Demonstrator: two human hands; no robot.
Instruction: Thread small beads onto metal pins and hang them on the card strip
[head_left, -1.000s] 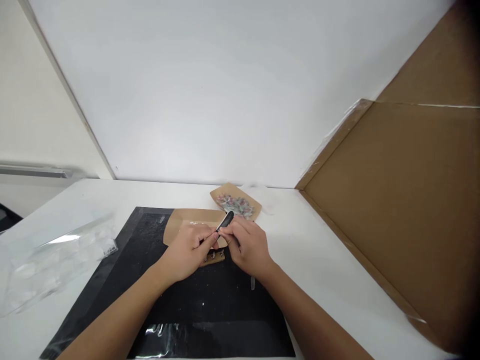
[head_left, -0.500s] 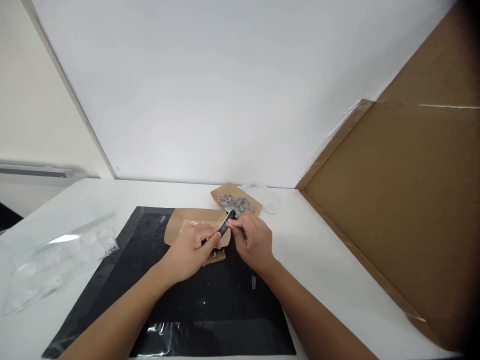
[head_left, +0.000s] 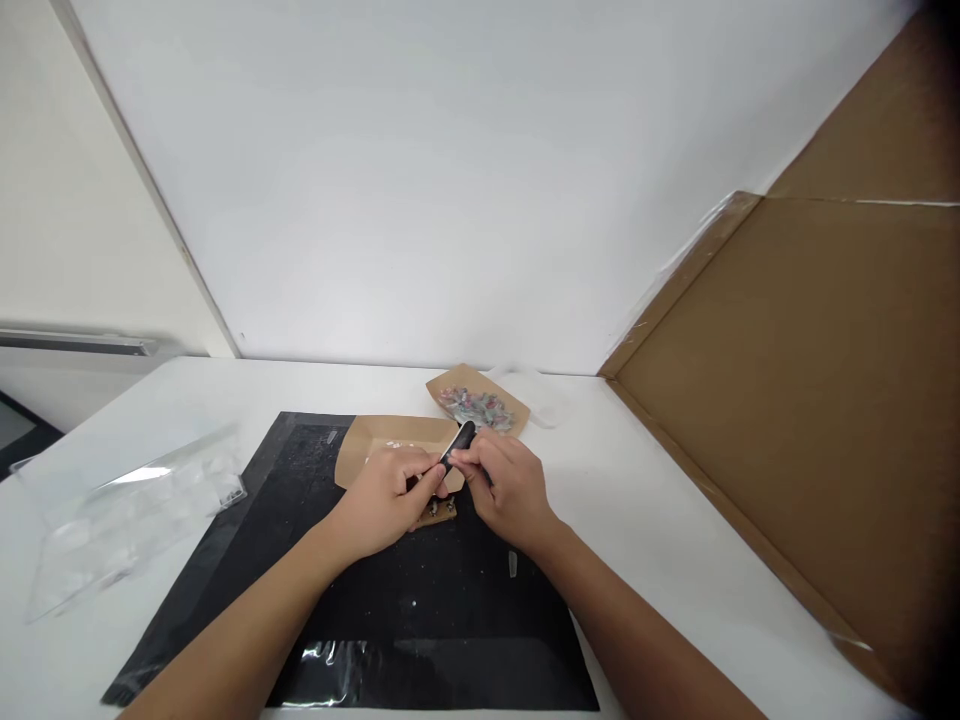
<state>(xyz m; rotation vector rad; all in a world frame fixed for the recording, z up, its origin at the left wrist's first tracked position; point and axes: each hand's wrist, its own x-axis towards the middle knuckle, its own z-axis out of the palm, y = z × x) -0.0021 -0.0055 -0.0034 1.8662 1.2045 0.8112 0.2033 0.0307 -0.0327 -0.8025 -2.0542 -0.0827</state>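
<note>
Between my hands is a slim black strip [head_left: 459,441] with a pale edge, tilted up to the right; its exact kind is unclear. My left hand [head_left: 388,498] is closed round its lower end, thumb on top. Against its right side, the fingertips of my right hand [head_left: 510,487] are pinched together, and whatever small thing they hold is hidden. Just below the left fingers lies a small brown piece [head_left: 438,514] with small metallic bits on it. Behind my hands sits a brown paper tray [head_left: 349,455] holding small whitish bits, partly covered by my left hand.
A second paper tray [head_left: 459,376] holds a clear bag [head_left: 480,408] of reddish and greenish small items. A black mat [head_left: 450,610] covers the table middle. On the left lies a clear plastic case [head_left: 142,520] with white contents. A cardboard panel [head_left: 810,400] stands at right.
The right fingertips have shifted slightly down along the black strip toward the left hand. The whole view has moved a little; the left hand keeps its hold.
</note>
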